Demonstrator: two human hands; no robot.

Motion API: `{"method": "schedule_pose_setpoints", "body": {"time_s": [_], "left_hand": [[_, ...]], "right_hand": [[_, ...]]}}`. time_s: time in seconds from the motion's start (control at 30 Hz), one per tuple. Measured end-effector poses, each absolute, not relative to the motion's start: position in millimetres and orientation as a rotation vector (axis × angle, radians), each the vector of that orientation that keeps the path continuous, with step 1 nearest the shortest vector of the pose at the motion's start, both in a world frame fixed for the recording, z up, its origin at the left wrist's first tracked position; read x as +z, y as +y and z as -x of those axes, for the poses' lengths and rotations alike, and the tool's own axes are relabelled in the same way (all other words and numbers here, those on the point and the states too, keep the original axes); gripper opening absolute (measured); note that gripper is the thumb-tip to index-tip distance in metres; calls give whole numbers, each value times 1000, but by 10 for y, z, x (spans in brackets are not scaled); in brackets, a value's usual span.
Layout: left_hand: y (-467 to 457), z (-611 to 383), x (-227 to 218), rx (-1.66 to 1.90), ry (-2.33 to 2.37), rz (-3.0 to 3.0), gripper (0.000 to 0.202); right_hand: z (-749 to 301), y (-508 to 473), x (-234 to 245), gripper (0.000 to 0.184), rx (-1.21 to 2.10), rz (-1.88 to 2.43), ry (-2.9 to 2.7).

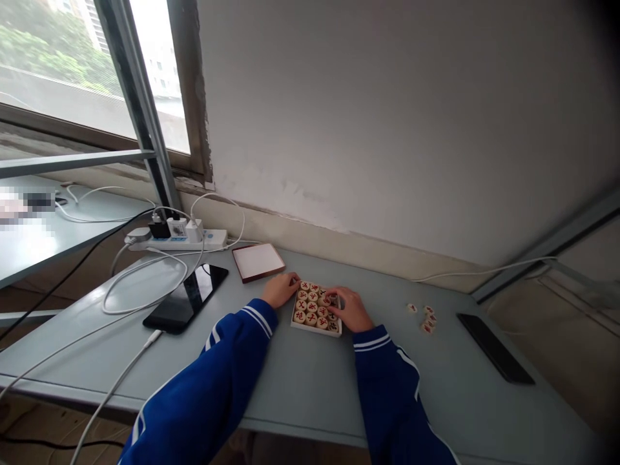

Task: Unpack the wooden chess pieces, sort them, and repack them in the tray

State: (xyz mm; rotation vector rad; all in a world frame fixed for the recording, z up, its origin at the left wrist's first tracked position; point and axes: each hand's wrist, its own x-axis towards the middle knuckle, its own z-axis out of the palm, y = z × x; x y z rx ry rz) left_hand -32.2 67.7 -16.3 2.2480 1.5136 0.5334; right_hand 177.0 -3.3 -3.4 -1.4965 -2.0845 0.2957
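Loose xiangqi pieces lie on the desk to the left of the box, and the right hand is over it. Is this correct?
Not quite: in the head view, the loose xiangqi pieces lie on the desk to the right of the box. The right hand is over it.

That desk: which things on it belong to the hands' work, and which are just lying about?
In the work:
- white box, beside the left hand
- round pieces in it, under the right hand
- probably the loose pieces and red-edged lid

Lying about:
- black-screened device
- power strip
- white cable
- long black object
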Motion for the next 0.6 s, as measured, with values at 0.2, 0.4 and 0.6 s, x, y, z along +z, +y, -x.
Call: {"method": "schedule_pose_setpoints", "body": {"time_s": [0.2, 0.4, 0.6], "left_hand": [[694, 322, -184, 533, 1502, -2262, 32], [715, 324, -221, 540, 1506, -2264, 31], [712, 324, -220, 554, 1487, -2275, 30]], "right_hand": [[-2179, 9, -46, 29, 118, 1681, -1791], [-2766, -191, -155, 18, -440, 2299, -1611], [-3097, -373, -173, 28, -615, 2382, -1318]]}}
